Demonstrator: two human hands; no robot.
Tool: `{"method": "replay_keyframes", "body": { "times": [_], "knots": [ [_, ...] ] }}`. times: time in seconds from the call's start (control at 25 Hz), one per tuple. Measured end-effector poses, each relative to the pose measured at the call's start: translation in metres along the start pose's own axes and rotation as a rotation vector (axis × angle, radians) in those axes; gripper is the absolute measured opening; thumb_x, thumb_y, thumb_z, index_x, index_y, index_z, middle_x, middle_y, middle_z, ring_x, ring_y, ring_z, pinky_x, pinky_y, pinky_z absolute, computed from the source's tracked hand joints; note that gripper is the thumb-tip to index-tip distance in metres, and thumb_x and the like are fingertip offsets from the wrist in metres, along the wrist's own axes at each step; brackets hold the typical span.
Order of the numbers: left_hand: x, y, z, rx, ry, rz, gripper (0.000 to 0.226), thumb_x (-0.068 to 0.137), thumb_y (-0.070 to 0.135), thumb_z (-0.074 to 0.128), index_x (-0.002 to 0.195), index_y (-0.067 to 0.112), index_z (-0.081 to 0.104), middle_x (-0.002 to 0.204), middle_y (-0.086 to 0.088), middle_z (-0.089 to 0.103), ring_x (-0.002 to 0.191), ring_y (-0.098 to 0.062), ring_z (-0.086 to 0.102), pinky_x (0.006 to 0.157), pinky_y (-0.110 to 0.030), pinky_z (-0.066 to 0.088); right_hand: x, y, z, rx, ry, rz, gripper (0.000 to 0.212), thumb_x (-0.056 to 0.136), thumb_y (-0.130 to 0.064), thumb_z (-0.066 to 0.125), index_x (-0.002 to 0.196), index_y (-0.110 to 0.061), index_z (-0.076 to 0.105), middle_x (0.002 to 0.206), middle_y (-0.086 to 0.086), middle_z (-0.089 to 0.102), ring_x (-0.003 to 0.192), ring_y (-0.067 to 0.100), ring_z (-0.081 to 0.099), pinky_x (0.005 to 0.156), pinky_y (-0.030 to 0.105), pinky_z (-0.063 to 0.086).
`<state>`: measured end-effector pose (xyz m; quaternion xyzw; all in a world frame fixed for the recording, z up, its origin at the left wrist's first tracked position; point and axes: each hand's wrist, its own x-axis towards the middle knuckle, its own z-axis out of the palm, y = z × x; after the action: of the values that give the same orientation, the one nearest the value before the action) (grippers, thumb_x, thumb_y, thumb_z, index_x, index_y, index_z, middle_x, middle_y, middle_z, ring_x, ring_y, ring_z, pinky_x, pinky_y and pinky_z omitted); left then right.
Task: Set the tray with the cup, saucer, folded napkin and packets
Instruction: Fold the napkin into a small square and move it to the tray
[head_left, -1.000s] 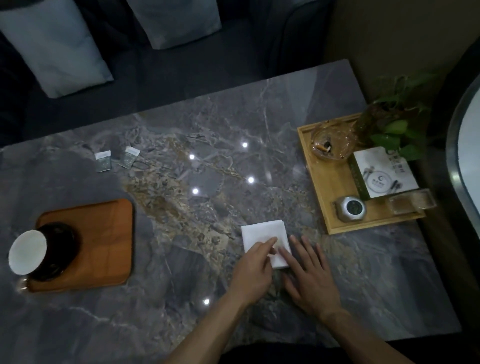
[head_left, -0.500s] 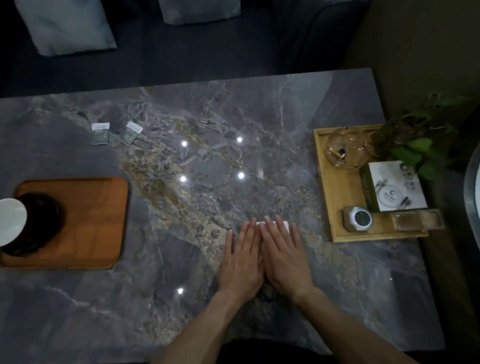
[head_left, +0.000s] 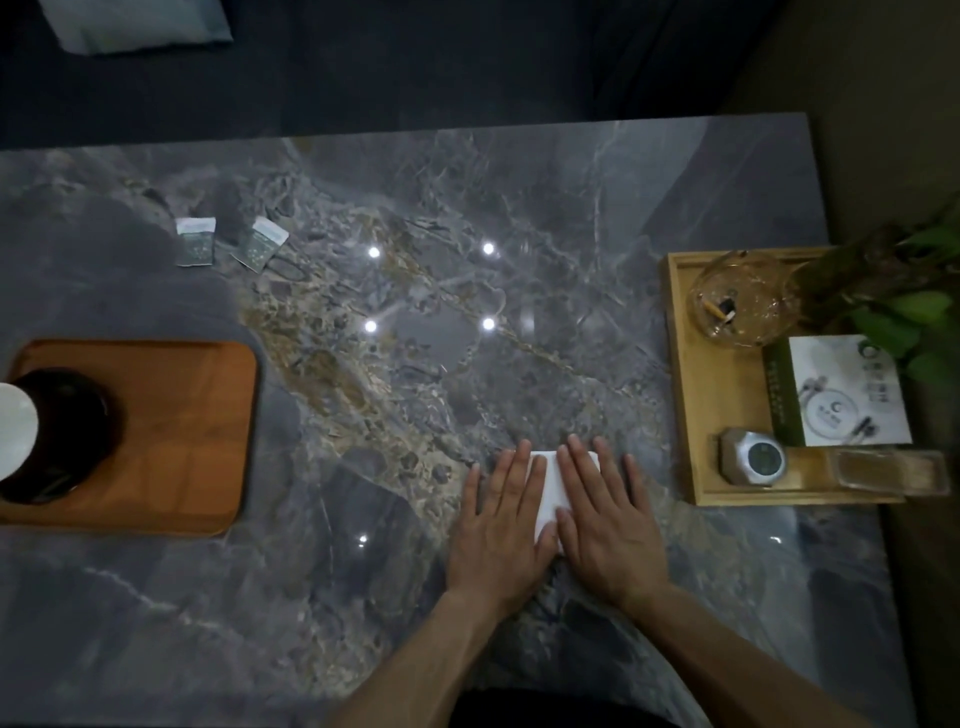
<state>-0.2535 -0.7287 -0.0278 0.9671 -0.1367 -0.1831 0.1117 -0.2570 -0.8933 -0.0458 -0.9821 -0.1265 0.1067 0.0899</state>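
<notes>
A white folded napkin (head_left: 549, 488) lies on the marble table near the front edge. My left hand (head_left: 501, 525) and my right hand (head_left: 605, 514) lie flat on it side by side, fingers straight, covering most of it. At the far left sits the brown wooden tray (head_left: 197, 431). A dark saucer (head_left: 78, 426) rests on its left part, with a white cup (head_left: 13, 431) on top, cut off by the frame edge. Two small packets, one (head_left: 196, 241) beside the other (head_left: 260, 250), lie on the table behind the tray.
A light wooden tray (head_left: 680, 374) at the right holds a glass ashtray (head_left: 737, 299), a white-and-green box (head_left: 841, 397), a small round clock (head_left: 753, 457) and a glass holder (head_left: 883, 470). A green plant (head_left: 904, 301) overhangs it. A dark sofa lies beyond the table.
A second ago my fingertips were working the napkin's near edge; now both hands lie flat and pressed on top of it. The camera has tilted downward.
</notes>
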Motion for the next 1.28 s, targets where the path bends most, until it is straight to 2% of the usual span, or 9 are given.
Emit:
{"method": "replay_keyframes", "body": {
  "times": [0.12, 0.28, 0.36, 0.52, 0.76, 0.84, 0.96, 1.12, 1.28],
  "knots": [
    [-0.002, 0.001, -0.007, 0.008, -0.074, -0.008, 0.070, 0.096, 0.047, 0.030, 0.155, 0.013, 0.015, 0.164, -0.006, 0.007, 0.151, -0.022, 0.005, 0.117, -0.049, 0.007, -0.001, -0.001, -0.004, 0.012, -0.026, 0.011, 0.065, 0.098, -0.041, 0.028, 0.155, -0.016, 0.011, 0.164, 0.003, 0.010, 0.151, 0.025, 0.006, 0.119, 0.053, 0.012],
    [-0.001, -0.005, -0.018, 0.007, -0.174, 0.030, 0.073, 0.096, 0.053, 0.016, 0.154, 0.017, -0.012, 0.156, 0.004, -0.032, 0.147, -0.017, -0.023, 0.116, -0.050, -0.018, -0.002, -0.005, -0.018, 0.044, -0.055, 0.018, 0.062, 0.100, -0.042, 0.026, 0.155, -0.015, 0.015, 0.163, 0.003, 0.015, 0.150, 0.025, 0.009, 0.118, 0.052, 0.014],
    [-0.008, -0.006, -0.025, 0.036, -0.159, 0.008, 0.075, 0.095, 0.054, 0.022, 0.155, 0.019, -0.005, 0.161, 0.000, -0.022, 0.149, -0.022, -0.015, 0.119, -0.053, -0.009, 0.002, -0.007, -0.027, 0.024, -0.078, 0.028, 0.062, 0.099, -0.043, 0.026, 0.153, -0.013, 0.022, 0.160, 0.005, 0.025, 0.148, 0.028, 0.018, 0.117, 0.051, 0.017],
    [-0.032, 0.005, -0.036, -0.070, -0.056, -0.220, 0.075, 0.090, 0.054, 0.044, 0.153, 0.021, 0.021, 0.158, -0.004, 0.025, 0.143, -0.030, 0.024, 0.115, -0.049, 0.019, 0.015, -0.013, -0.048, 0.026, -0.180, 0.077, 0.067, 0.094, -0.048, 0.039, 0.153, -0.021, 0.022, 0.154, 0.002, 0.035, 0.140, 0.027, 0.033, 0.112, 0.043, 0.033],
    [-0.035, 0.021, -0.046, -0.270, -0.119, -0.417, 0.072, 0.088, 0.041, 0.054, 0.150, 0.028, 0.021, 0.150, 0.000, 0.035, 0.137, -0.024, 0.031, 0.111, -0.045, 0.022, 0.018, -0.017, -0.066, 0.191, -0.234, 0.230, 0.045, 0.080, -0.039, 0.064, 0.120, -0.023, 0.050, 0.121, 0.003, 0.051, 0.106, 0.020, 0.048, 0.081, 0.031, 0.041],
    [-0.033, 0.023, -0.047, -0.410, -0.154, -0.498, 0.068, 0.083, 0.036, 0.058, 0.145, 0.028, 0.031, 0.149, 0.000, 0.039, 0.137, -0.024, 0.033, 0.112, -0.045, 0.025, 0.014, -0.015, -0.070, 0.305, -0.259, 0.278, 0.035, 0.076, -0.032, 0.068, 0.105, -0.021, 0.051, 0.106, 0.000, 0.050, 0.088, 0.015, 0.046, 0.066, 0.029, 0.035],
    [-0.034, 0.020, -0.050, -0.529, -0.216, -0.560, 0.047, 0.073, 0.029, 0.065, 0.119, 0.023, 0.054, 0.127, -0.004, 0.057, 0.121, -0.026, 0.050, 0.100, -0.041, 0.041, 0.004, -0.011, -0.077, 0.547, -0.301, 0.339, 0.028, 0.072, -0.025, 0.073, 0.088, -0.023, 0.050, 0.086, -0.006, 0.052, 0.073, 0.007, 0.047, 0.054, 0.021, 0.032],
    [-0.048, 0.011, -0.055, -0.652, -0.245, -0.496, 0.026, 0.071, 0.020, 0.067, 0.096, 0.015, 0.065, 0.102, -0.005, 0.064, 0.094, -0.022, 0.060, 0.076, -0.028, 0.048, -0.010, -0.004, -0.088, 0.780, -0.380, 0.352, 0.025, 0.071, -0.019, 0.081, 0.079, -0.017, 0.057, 0.075, -0.005, 0.056, 0.066, 0.006, 0.050, 0.053, 0.017, 0.036],
    [-0.061, 0.002, -0.069, -1.013, -0.235, -0.444, 0.018, 0.081, 0.003, 0.063, 0.089, 0.019, 0.059, 0.085, 0.003, 0.061, 0.078, -0.011, 0.058, 0.064, -0.020, 0.048, -0.030, -0.006, -0.107, 1.042, -0.456, 0.374, 0.033, 0.076, -0.012, 0.079, 0.104, -0.015, 0.063, 0.100, 0.004, 0.069, 0.090, 0.018, 0.066, 0.077, 0.031, 0.055]
  ]
}}
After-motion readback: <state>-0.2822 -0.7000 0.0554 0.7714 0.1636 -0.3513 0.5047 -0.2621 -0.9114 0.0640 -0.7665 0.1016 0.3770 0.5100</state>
